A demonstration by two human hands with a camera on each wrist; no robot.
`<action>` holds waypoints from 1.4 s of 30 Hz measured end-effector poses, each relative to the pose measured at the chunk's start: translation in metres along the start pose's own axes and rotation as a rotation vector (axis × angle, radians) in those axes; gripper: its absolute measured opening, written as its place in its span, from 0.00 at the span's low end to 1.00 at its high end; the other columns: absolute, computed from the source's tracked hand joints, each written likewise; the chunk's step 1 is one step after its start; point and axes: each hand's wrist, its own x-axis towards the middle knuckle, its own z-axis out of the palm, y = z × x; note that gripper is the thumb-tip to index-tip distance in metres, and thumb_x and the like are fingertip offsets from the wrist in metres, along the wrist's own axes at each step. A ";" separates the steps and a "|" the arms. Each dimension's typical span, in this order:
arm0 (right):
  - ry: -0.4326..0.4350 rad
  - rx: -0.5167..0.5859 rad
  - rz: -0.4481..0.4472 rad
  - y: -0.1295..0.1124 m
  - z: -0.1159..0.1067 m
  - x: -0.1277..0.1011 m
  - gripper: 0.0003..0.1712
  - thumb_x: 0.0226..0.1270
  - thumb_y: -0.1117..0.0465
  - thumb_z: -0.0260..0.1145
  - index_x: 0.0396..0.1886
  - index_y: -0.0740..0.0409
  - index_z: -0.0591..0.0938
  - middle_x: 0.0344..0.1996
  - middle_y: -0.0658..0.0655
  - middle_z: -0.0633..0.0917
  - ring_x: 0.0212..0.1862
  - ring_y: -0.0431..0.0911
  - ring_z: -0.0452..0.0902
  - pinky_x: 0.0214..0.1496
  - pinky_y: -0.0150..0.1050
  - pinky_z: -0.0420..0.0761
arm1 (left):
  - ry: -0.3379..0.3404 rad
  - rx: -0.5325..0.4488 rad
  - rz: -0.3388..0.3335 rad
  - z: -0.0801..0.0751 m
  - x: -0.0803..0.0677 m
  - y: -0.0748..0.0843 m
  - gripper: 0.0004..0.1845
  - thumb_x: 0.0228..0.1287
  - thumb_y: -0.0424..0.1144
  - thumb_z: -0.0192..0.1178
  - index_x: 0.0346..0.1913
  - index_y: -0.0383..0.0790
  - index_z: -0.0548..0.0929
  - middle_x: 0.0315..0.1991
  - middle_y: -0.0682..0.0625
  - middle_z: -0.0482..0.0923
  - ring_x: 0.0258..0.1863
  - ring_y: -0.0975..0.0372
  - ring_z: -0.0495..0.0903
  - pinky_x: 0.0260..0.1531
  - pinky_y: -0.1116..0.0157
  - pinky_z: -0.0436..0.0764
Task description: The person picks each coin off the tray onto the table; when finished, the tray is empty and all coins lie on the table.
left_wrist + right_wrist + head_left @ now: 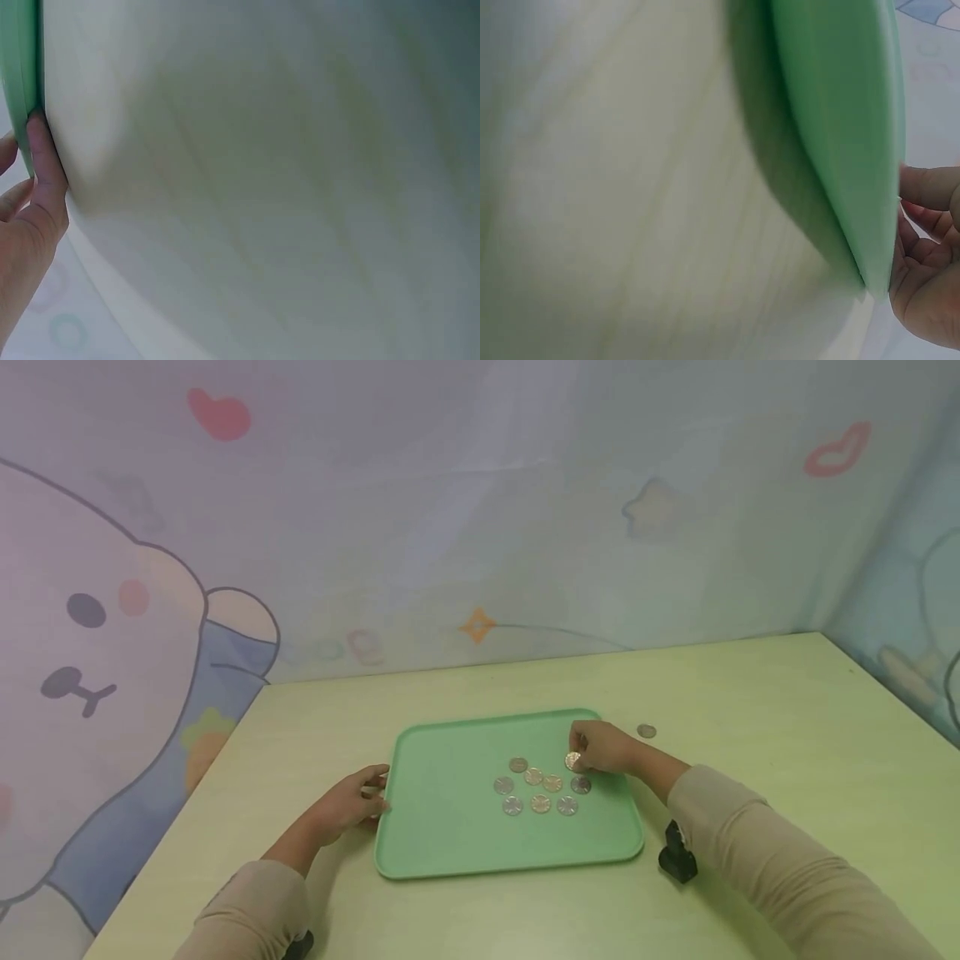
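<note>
While the left hand (347, 806) is resting with loosely spread fingers against the left rim of a pale green, rectangular tray (442, 802), apparently plastic, the right hand (602, 748) is pinching a shiny gold-coloured round coin (572, 761) between bent fingertips over the tray's far right part. I cannot tell from where I'm standing whether that coin's lower edge is touching the tray. The left fingers are touching the rim without holding any coin, and I can't judge how firmly they are pressing.

The tray is lying flat on a pale yellow-green table (787, 735), its long axis running side to side across the person's front, with one hand at each end. Eight more round metal coins (540, 803), some silver, some gold, one darker, are lying in a loose cluster on the right half of the tray. From the right fingertips they are spreading leftward and back toward the person, the darker one sitting just beside the pinched coin on the near side. So the right hand is clearly the nearer one, and a bare stretch of tray is separating the cluster from the left hand.

One dull grey round coin (647, 731) is lying apart on the table, off the tray's right side, just beyond the right wrist and well away from the left hand.
</note>
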 end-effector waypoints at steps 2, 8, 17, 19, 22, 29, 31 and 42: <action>0.006 0.021 0.005 0.001 0.000 0.000 0.07 0.52 0.70 0.61 0.28 0.62 0.70 0.22 0.55 0.72 0.25 0.45 0.67 0.24 0.34 0.70 | -0.004 0.002 0.003 0.000 0.000 0.000 0.30 0.57 0.24 0.49 0.62 0.27 0.51 0.55 0.31 0.55 0.50 0.44 0.64 0.37 0.59 0.77; 0.000 0.111 0.010 0.008 -0.003 -0.003 0.06 0.54 0.67 0.61 0.28 0.63 0.72 0.24 0.55 0.73 0.26 0.45 0.68 0.26 0.34 0.72 | -0.007 0.010 0.003 0.003 0.004 0.001 0.30 0.56 0.24 0.49 0.62 0.27 0.52 0.55 0.31 0.56 0.48 0.47 0.66 0.35 0.60 0.77; 0.017 0.254 -0.015 0.018 -0.015 -0.012 0.07 0.55 0.68 0.59 0.31 0.67 0.71 0.29 0.58 0.74 0.30 0.46 0.73 0.34 0.38 0.77 | -0.017 0.028 0.018 0.007 0.015 0.008 0.30 0.57 0.24 0.49 0.62 0.28 0.52 0.55 0.32 0.56 0.50 0.45 0.64 0.37 0.60 0.77; 0.026 0.272 -0.024 0.020 -0.016 -0.013 0.07 0.56 0.68 0.59 0.32 0.67 0.71 0.28 0.58 0.74 0.30 0.46 0.73 0.33 0.38 0.76 | -0.022 0.028 0.016 0.007 0.016 0.008 0.30 0.57 0.24 0.49 0.62 0.28 0.52 0.55 0.32 0.56 0.51 0.44 0.63 0.37 0.60 0.76; 0.045 0.289 -0.037 0.022 -0.018 -0.014 0.08 0.56 0.67 0.59 0.32 0.67 0.71 0.28 0.58 0.74 0.30 0.47 0.72 0.32 0.38 0.76 | -0.008 0.034 0.013 0.008 0.017 0.006 0.30 0.57 0.25 0.49 0.62 0.29 0.53 0.55 0.33 0.57 0.51 0.44 0.63 0.37 0.60 0.77; 0.095 0.300 -0.034 0.023 -0.027 -0.017 0.09 0.58 0.65 0.58 0.35 0.67 0.71 0.30 0.58 0.75 0.33 0.49 0.72 0.35 0.40 0.76 | 0.006 0.014 0.003 0.006 0.009 0.003 0.30 0.57 0.24 0.49 0.62 0.28 0.52 0.56 0.31 0.56 0.52 0.42 0.61 0.37 0.59 0.76; 0.113 0.301 -0.030 0.024 -0.031 -0.019 0.10 0.58 0.65 0.57 0.36 0.67 0.71 0.31 0.58 0.75 0.34 0.50 0.73 0.36 0.40 0.76 | 0.010 0.005 0.003 0.005 0.007 0.003 0.30 0.57 0.24 0.48 0.62 0.28 0.51 0.56 0.30 0.55 0.53 0.42 0.61 0.38 0.59 0.76; 0.185 0.327 -0.001 0.044 -0.052 -0.038 0.15 0.59 0.61 0.58 0.39 0.70 0.70 0.31 0.59 0.76 0.37 0.54 0.73 0.40 0.41 0.75 | 0.014 0.011 0.003 0.004 0.005 0.001 0.30 0.56 0.24 0.48 0.62 0.27 0.52 0.56 0.30 0.56 0.52 0.42 0.62 0.37 0.59 0.77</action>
